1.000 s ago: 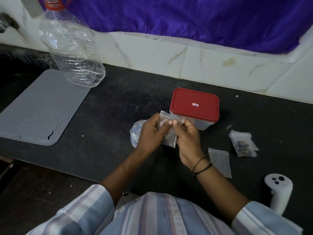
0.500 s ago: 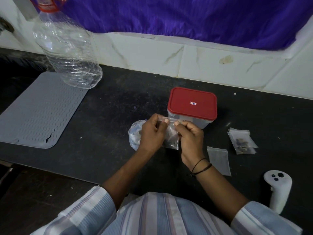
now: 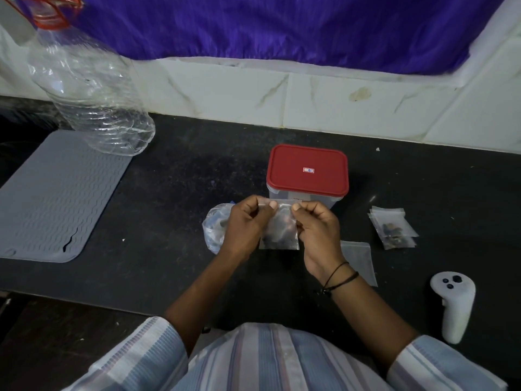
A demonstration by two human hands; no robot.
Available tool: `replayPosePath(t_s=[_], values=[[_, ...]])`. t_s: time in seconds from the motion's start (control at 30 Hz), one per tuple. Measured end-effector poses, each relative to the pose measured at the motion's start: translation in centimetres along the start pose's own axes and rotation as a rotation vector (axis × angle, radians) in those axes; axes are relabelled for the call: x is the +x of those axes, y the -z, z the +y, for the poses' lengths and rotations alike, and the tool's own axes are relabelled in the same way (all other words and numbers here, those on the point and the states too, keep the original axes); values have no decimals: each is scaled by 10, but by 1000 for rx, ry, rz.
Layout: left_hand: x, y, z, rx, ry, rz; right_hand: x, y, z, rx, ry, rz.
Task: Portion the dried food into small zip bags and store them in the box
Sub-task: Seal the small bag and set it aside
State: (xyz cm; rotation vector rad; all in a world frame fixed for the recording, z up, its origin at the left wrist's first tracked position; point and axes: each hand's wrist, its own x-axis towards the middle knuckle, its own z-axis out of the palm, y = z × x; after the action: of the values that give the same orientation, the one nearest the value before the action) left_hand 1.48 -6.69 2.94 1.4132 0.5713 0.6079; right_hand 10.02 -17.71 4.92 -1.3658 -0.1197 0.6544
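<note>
Pinching zip bag (image 3: pixel 279 230) top btwn left hand (image 3: pixel 244 223), right hand (image 3: pixel 318 230).

Both hands (image 3: pixel 282 230) raised (fingertips pinched)

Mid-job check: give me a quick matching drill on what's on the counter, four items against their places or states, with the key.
Items:
1. box
2. small zip bag
3. filled bags
4. empty flat bag

States:
A. lying flat beside the right wrist
B. pinched at its top edge by the left hand and right hand
C. red lid on
D. stacked on the counter, right of the box

Pairs: 1-C, 2-B, 3-D, 4-A
</note>
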Motion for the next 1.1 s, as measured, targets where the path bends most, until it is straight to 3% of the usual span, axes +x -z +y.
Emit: replayPosePath(t_s=[0.27, 0.5, 0.73, 0.9, 1.1], values=[[10, -26, 7, 42, -24, -68, 6, 30, -8, -60, 125, 54], [19, -63, 9, 116, -119, -120, 7, 56, -18, 35, 133, 122], [12, -103, 6, 61, -16, -310, 8, 102, -24, -135, 266, 189], [12, -136, -6, 225, 24, -279, 6, 128, -13, -207, 315, 239], [10, -168, -19, 132, 123, -295, 22, 157, -8, -393, 379, 372]])
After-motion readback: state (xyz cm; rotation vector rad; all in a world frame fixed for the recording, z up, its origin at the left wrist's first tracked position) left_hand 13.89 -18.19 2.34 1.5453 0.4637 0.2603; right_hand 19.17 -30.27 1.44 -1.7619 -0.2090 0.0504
